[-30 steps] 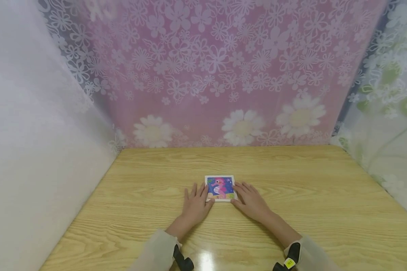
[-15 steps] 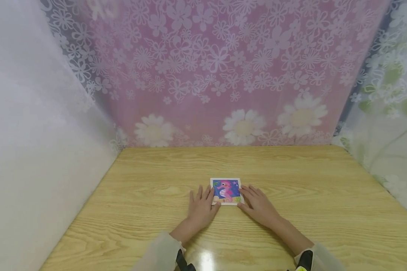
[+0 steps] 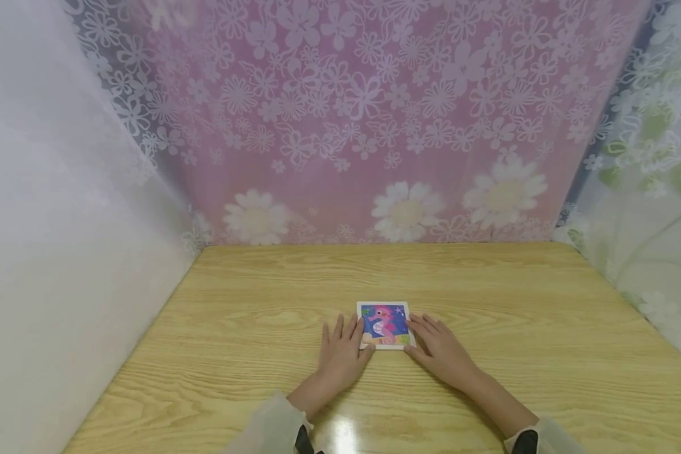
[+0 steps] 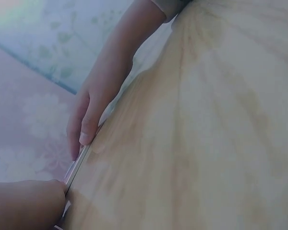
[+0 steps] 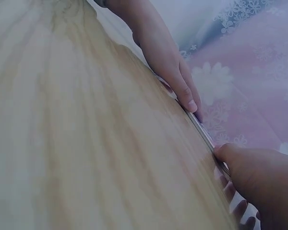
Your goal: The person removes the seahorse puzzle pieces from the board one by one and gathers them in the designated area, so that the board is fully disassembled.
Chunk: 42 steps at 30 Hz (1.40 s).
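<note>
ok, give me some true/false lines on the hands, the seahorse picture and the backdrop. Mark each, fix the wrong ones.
1. The white-framed seahorse picture lies face up on the wood-grain tabletop. True.
2. The left hand is at the picture's left edge, the right hand at its right. True.
3. The hands are clasped together on top of the picture. False: they are apart, with the picture between them.
4. The seahorse is blue on a pink ground. False: it is pink on a blue ground.
5. The pink backdrop behind the tabletop is plain. False: it has a flower print, including large white daisies.
</note>
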{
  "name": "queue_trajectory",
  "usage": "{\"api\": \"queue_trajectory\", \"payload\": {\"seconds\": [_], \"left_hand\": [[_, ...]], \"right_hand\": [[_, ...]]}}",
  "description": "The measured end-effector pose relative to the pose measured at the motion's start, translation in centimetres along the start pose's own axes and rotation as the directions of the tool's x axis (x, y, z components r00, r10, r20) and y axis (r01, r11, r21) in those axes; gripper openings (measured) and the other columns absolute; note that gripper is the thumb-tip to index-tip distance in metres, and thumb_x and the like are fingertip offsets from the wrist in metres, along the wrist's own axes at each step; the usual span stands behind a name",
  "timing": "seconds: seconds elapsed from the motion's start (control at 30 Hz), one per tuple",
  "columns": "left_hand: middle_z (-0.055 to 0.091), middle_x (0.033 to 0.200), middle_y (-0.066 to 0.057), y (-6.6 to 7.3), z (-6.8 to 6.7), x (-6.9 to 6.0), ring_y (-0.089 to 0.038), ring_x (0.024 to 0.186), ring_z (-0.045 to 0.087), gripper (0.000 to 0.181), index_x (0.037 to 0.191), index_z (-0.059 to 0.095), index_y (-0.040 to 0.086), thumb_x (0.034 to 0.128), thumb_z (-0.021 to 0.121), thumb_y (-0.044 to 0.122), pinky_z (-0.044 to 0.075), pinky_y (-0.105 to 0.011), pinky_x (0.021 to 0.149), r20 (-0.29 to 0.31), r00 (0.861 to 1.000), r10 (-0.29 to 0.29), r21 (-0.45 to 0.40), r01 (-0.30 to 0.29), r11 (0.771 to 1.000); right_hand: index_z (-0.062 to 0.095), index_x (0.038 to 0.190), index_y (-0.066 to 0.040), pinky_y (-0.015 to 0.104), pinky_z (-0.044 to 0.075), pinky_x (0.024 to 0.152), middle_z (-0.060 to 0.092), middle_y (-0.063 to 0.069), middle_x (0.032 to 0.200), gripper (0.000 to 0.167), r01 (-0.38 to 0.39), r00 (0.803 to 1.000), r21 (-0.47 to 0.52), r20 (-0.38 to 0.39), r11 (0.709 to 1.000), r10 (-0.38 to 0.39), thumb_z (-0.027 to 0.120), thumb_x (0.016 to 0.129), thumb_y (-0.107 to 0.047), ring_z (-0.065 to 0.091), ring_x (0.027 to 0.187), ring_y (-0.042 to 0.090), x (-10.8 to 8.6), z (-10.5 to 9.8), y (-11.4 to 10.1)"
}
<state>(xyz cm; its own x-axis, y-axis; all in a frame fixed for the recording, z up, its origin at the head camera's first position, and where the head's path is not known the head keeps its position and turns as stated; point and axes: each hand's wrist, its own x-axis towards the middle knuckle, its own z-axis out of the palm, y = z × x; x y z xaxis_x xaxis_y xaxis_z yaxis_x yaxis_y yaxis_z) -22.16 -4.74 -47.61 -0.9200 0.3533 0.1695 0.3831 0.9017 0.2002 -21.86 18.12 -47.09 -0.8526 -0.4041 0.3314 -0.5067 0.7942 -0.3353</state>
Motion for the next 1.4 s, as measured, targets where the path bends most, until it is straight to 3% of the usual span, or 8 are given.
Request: {"api": "queue_trajectory", "payload": {"seconds": [0.37, 1.03, 1.2, 1.4], "left_hand": [[0.029, 0.146, -0.008, 0.7, -0.2, -0.8, -0.034, 0.134, 0.017, 0.06, 0.142, 0.035, 0.009, 0.0963, 0.035, 0.048, 0.009, -0.056, 0.104, -0.003, 1.0, 0.022, -0.016, -0.022, 1.0], [0.033, 0.144, -0.008, 2.1, -0.5, -1.7, -0.036, 0.133, 0.02, 0.059, 0.139, 0.04, 0.008, 0.0957, 0.037, 0.047, 0.014, -0.056, 0.103, -0.024, 0.999, 0.047, 0.034, -0.046, 0.998], [0.032, 0.145, -0.008, 1.7, -0.5, -1.6, -0.036, 0.134, 0.017, 0.06, 0.14, 0.039, 0.008, 0.0959, 0.035, 0.048, 0.012, -0.056, 0.104, -0.015, 0.998, 0.054, 0.013, -0.053, 0.998], [0.025, 0.148, -0.009, 0.0, -0.6, -1.2, -0.038, 0.134, 0.01, 0.062, 0.144, 0.033, 0.013, 0.0962, 0.029, 0.052, 0.008, -0.057, 0.104, -0.005, 0.996, 0.094, 0.01, -0.094, 0.996]], "right_hand": [[0.049, 0.131, 0.0, 0.053, 0.02, 0.103, 0.042, 0.017, 0.137, 0.056, -0.007, 1.0, -0.009, -0.002, 1.0, 0.007, 0.058, 0.089, -0.036, 0.031, 0.127, 0.039, -1.2, -0.4, -0.1], [0.049, 0.131, -0.001, 0.055, 0.025, 0.099, 0.043, 0.015, 0.136, 0.056, -0.019, 1.0, -0.019, -0.011, 1.0, 0.019, 0.06, 0.089, -0.036, 0.032, 0.126, 0.039, -2.9, -1.0, -0.2], [0.049, 0.131, -0.001, 0.056, 0.026, 0.099, 0.043, 0.015, 0.137, 0.056, -0.013, 1.0, -0.012, -0.014, 1.0, 0.012, 0.06, 0.089, -0.036, 0.032, 0.126, 0.04, -2.9, -1.2, -0.4], [0.048, 0.13, 0.001, 0.06, 0.028, 0.095, 0.042, 0.019, 0.136, 0.055, 0.036, 0.999, -0.004, -0.022, 0.999, -0.036, 0.061, 0.088, -0.031, 0.033, 0.124, 0.044, -2.1, -1.9, -0.6]]}}
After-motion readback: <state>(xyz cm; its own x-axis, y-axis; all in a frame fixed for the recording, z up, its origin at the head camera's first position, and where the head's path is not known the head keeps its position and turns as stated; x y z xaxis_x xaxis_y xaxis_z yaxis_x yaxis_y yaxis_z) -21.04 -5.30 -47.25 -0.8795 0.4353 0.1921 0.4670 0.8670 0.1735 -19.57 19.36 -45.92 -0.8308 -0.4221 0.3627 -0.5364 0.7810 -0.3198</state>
